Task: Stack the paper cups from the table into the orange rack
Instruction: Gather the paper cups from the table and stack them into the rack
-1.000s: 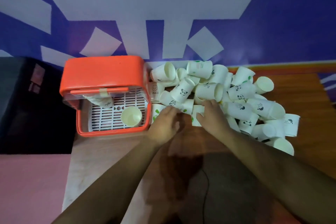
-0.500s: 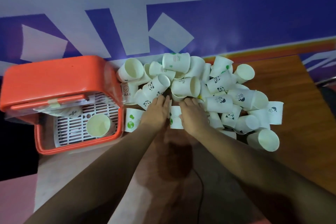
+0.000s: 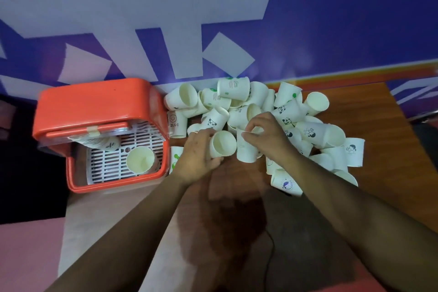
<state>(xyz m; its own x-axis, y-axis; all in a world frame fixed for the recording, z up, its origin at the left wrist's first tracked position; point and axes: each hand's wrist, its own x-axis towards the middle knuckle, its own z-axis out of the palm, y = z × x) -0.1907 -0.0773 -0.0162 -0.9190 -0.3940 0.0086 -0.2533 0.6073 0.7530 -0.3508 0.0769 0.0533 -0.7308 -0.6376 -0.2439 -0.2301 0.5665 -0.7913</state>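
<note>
A heap of several white paper cups [image 3: 315,130] lies on the wooden table against the wall. My left hand [image 3: 196,156] grips one paper cup [image 3: 222,143] on its side, mouth facing me. My right hand [image 3: 265,136] pinches the rim of a second upright cup [image 3: 246,152] at the front of the heap. The orange rack [image 3: 94,106] stands to the left with its lid raised. One cup [image 3: 140,160] sits upright on the rack's white grid floor. Something cup-like lies under the lid.
A cup printed HELLO [image 3: 176,123] stands against the rack's right wall. The blue and white wall [image 3: 308,31] rises right behind the heap. A dark cable [image 3: 270,251] runs over the table near me. The table's left edge drops off below the rack.
Both hands were flat on cups at the heap's front. Now each hand has closed on a cup and lifted it a little toward me. The camera has shifted slightly.
</note>
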